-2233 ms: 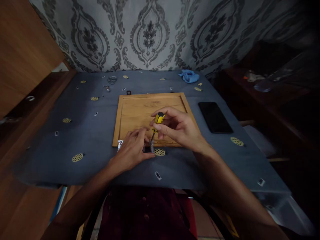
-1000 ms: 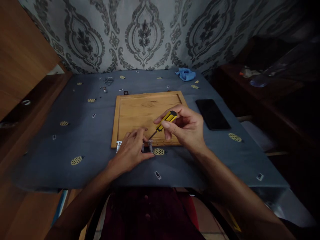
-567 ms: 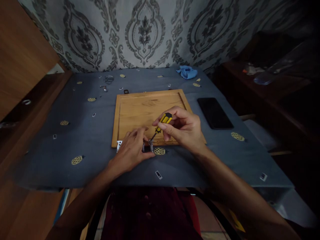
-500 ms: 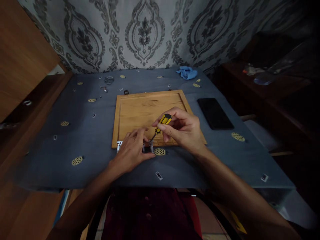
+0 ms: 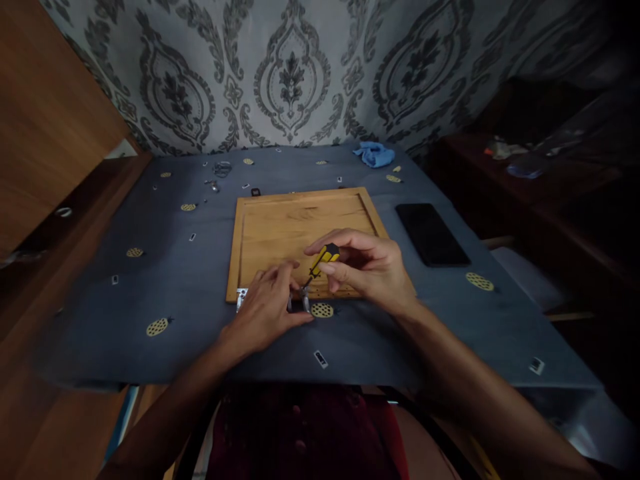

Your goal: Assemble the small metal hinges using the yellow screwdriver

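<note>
A yellow-and-black screwdriver (image 5: 325,259) is pinched in my right hand (image 5: 375,263), its shaft slanting down and left. The tip meets a shiny metal fitting (image 5: 306,301) at the near edge of a framed wooden board (image 5: 285,230). My left hand (image 5: 265,300) rests over that edge, thumb and fingers closed about the fitting and steadying it. Part of the fitting is hidden under those fingers. Left of this hand, a silver metal bracket (image 5: 241,295) shows at the board's near corner. Whether a screw sits under the tip is too small to tell.
A black phone-like slab (image 5: 433,235) lies right of the board. At the back are a crumpled blue cloth (image 5: 375,155), a coiled, wire-like item (image 5: 223,169) and a small metal piece (image 5: 214,187). A dark metal catch (image 5: 255,192) projects from the board's far edge.
The whole view has shifted slightly, so everything sits a little lower. My right hand has turned the screwdriver handle slightly; both hands keep their places at the fitting.
</note>
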Demonstrator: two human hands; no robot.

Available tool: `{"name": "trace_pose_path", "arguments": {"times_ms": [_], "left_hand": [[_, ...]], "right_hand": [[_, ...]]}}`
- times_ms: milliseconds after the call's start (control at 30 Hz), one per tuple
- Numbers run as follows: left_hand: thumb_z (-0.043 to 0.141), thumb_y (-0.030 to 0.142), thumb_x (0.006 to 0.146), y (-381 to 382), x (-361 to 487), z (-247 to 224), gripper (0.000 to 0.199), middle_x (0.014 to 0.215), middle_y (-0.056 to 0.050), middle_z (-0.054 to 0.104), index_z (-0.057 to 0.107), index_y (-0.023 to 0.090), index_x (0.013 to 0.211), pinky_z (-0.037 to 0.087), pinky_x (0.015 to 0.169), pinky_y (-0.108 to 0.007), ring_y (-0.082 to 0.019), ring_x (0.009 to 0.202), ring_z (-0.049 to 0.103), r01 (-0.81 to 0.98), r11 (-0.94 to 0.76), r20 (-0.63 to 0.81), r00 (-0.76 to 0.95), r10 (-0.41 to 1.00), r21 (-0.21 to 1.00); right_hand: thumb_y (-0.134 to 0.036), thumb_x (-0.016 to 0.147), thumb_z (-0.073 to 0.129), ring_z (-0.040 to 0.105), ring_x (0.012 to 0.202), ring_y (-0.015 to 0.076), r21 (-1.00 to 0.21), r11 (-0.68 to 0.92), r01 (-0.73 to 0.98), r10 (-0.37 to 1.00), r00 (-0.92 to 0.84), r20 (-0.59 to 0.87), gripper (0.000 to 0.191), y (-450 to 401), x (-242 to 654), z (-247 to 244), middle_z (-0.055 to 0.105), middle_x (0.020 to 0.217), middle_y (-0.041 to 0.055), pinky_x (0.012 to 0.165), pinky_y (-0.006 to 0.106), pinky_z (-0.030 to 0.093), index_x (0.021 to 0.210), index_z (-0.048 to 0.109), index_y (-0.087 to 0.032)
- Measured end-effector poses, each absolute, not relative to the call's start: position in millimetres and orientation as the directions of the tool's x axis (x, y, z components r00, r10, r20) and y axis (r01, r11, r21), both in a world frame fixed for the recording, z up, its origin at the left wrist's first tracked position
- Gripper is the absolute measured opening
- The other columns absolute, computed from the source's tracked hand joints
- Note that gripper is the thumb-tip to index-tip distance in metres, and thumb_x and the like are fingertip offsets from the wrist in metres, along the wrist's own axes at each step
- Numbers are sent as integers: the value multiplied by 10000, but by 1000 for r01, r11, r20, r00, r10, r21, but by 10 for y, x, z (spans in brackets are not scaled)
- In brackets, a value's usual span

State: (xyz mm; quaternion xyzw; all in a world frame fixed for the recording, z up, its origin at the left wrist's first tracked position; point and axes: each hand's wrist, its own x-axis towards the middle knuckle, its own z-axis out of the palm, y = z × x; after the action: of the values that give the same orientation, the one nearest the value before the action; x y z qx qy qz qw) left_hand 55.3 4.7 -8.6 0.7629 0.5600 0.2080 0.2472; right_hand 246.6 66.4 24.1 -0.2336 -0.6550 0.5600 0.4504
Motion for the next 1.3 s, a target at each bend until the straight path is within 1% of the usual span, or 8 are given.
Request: {"name": "trace_pose_path", "arguments": {"times_ms": [167, 267, 367, 533, 700, 767, 1067, 1300], "left_hand": [[901, 266, 728, 51, 555, -81, 794, 1098, -73, 735, 421, 173, 1353, 491, 995, -500, -338, 1186, 641, 752, -250, 37, 288, 957, 610], [889, 280, 739, 50, 551, -92, 751, 1106, -69, 733, 441, 189, 1336, 490, 996, -508, -341, 1181, 644, 751, -251, 43, 285, 958, 611], [889, 278, 738, 48, 550, -93, 740, 1112, -61, 735, 444, 201, 1324, 488, 1001, -507, -339, 1175, 646, 747, -251, 44, 285, 957, 615], [890, 255, 739, 44, 556, -77, 762, 1085, -63, 734, 428, 198, 1343, 491, 1002, -500, -334, 1180, 647, 746, -246, 46, 278, 959, 618], [910, 266, 722, 41, 548, -90, 780, 1114, -67, 729, 435, 200, 1338, 478, 1028, -506, -341, 1217, 634, 754, -251, 47, 281, 959, 607], [915, 270, 719, 40, 544, -95, 798, 1129, -73, 728, 426, 193, 1344, 471, 1039, -509, -342, 1227, 628, 755, -259, 50, 288, 956, 603], [894, 283, 746, 34, 549, -82, 705, 1147, -66, 717, 457, 208, 1295, 475, 1017, -513, -337, 1177, 648, 771, -256, 42, 286, 957, 583], [882, 276, 759, 26, 544, -94, 757, 1124, -65, 724, 416, 204, 1351, 480, 995, -487, -324, 1161, 651, 753, -275, 67, 294, 953, 598]], "right_hand": [[-374, 803, 850, 590, 471, 57, -945, 243, -220, 820, -474, 321, 309, 672, 2442, 233, 740, 824, -20, 452, 197, 514, 901, 606, -212], [-404, 843, 811, 641, 519, 82, -952, 247, -183, 797, -520, 307, 288, 655, 2446, 276, 709, 744, -29, 525, 214, 551, 987, 658, -207], [-393, 860, 795, 652, 529, 93, -952, 262, -160, 796, -521, 307, 244, 646, 2439, 275, 669, 657, -43, 540, 217, 555, 968, 690, -201], [-364, 707, 919, 588, 440, 75, -926, 330, -183, 841, -389, 377, 355, 654, 2370, 200, 647, 658, -65, 422, 198, 503, 823, 620, -210], [-421, 766, 873, 580, 426, 69, -881, 434, -190, 871, -160, 464, 339, 646, 2354, 232, 650, 684, -54, 374, 185, 490, 805, 601, -222], [-411, 763, 878, 584, 421, 66, -872, 457, -176, 867, -127, 481, 335, 646, 2364, 248, 649, 688, -54, 365, 179, 486, 795, 603, -222], [-426, 779, 863, 587, 436, 73, -899, 404, -169, 868, -239, 435, 334, 623, 2339, 199, 639, 661, -59, 388, 191, 502, 809, 601, -220], [-423, 731, 897, 585, 452, 87, -929, 332, -162, 891, -268, 365, 359, 619, 2322, 175, 635, 663, -58, 405, 215, 503, 814, 602, -236]]}}
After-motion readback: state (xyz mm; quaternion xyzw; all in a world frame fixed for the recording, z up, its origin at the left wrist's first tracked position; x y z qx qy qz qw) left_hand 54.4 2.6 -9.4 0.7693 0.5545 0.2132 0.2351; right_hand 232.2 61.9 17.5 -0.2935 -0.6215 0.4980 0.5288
